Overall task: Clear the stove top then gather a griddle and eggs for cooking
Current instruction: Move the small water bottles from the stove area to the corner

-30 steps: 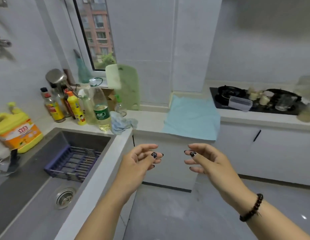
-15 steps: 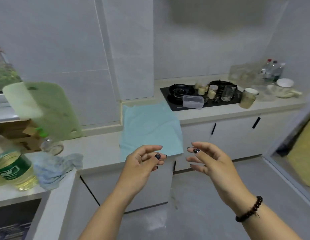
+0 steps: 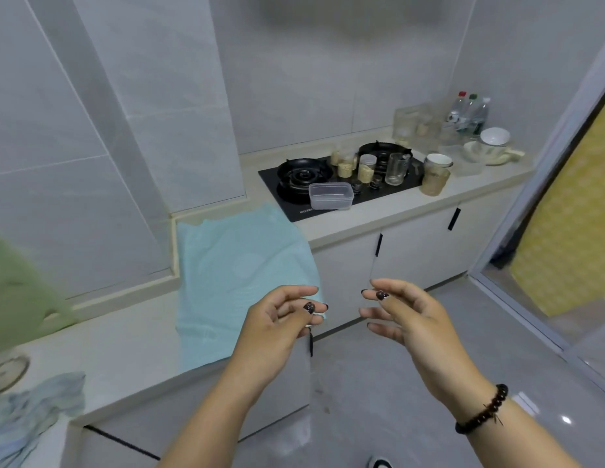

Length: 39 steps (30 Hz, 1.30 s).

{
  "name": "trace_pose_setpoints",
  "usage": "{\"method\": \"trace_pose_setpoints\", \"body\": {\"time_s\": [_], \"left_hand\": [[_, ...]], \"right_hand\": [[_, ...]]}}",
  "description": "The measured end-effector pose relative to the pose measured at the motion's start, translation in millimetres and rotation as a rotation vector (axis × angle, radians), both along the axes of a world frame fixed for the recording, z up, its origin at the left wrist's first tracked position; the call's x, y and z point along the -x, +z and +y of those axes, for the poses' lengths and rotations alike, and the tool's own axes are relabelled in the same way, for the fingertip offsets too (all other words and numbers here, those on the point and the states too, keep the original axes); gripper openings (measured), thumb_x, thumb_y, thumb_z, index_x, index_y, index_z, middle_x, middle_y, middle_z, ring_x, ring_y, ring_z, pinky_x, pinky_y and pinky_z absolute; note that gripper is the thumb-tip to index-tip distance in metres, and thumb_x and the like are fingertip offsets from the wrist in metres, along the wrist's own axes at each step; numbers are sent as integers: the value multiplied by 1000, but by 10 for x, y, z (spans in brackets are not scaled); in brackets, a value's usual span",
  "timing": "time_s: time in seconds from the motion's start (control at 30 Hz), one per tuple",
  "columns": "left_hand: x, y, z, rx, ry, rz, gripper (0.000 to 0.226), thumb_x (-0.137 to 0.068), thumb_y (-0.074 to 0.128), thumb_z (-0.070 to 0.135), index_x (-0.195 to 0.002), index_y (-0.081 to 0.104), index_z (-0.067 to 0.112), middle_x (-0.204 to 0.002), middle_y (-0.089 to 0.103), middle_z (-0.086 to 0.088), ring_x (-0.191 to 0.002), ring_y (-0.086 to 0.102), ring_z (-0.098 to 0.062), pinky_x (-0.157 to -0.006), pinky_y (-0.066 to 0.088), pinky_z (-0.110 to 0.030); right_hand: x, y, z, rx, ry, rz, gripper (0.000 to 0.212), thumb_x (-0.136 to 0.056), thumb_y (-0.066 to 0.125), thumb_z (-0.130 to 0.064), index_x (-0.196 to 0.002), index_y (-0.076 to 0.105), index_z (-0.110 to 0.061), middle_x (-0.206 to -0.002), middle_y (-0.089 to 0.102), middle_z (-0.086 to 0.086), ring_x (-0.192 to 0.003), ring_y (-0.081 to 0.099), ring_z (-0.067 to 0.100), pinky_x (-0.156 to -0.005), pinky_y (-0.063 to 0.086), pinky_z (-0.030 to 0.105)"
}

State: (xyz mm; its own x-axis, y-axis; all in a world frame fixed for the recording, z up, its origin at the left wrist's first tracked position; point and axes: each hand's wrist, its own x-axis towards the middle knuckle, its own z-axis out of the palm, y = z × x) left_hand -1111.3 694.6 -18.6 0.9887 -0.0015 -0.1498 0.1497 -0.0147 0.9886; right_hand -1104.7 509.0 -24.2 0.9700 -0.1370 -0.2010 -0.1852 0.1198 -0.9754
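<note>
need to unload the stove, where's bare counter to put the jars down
Bare counter strip in front of the stove top; a wider patch left of the blue towel. Crowded: the stove top itself and the counter to its right, around the bowls.

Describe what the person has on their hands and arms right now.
Both forearms are bare, with no sleeves in view. The right wrist carries a dark beaded bracelet. The nails on the left hand and right hand are painted dark. No gloves or rings are visible.
</note>
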Motion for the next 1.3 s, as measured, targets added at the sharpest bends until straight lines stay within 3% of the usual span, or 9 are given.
{"method": "trace_pose_setpoints", "body": {"time_s": [0.17, 0.53, 0.83, 1.1, 1.3], "left_hand": [[-490, -46, -269, -28, -30, 6, 26, -94, 52, 1, -105, 67, 18, -92, 76, 0, -88, 71, -15, -82, 54, -25], [-1963, 47, -1407, -5, 8, 10, 22, -95, 53, 4, -103, 68, 18, -92, 76, -1, -88, 71, -17, -85, 55, -31], [-3025, 42, -2446, 47, -26, 10, 21, -94, 54, 2, -102, 67, 16, -91, 76, -2, -79, 70, -11, -75, 54, -21], [-3853, 83, -2862, 55, -19, 11, 22, -93, 55, 3, -102, 69, 17, -91, 76, 1, -84, 70, -7, -82, 53, -29], [-4658, 23, -3221, 46, -89, 20, 23, -94, 53, 2, -104, 68, 17, -92, 76, 0, -86, 70, -13, -83, 53, -30]], "right_hand": [[-458, -45, -254, -13, -10, -4, 23, -95, 47, -2, -109, 64, -11, -104, 71, 5, -83, 70, 19, -76, 56, 32], [-1902, 90, -1425, 37, -17, 18, 28, -96, 44, -2, -108, 66, -15, -103, 72, 2, -88, 71, 21, -80, 57, 35], [-2857, 161, -2281, 92, -1, 9, 24, -96, 48, -6, -103, 66, -19, -101, 72, 0, -89, 70, 20, -84, 57, 37], [-3585, 232, -2763, 74, -37, 11, 22, -95, 50, -7, -104, 66, -19, -102, 72, -1, -90, 71, 21, -86, 57, 38], [-4297, 209, -3083, 71, -94, 19, 21, -95, 50, -5, -104, 66, -15, -104, 71, 4, -89, 71, 22, -85, 56, 39]]}}
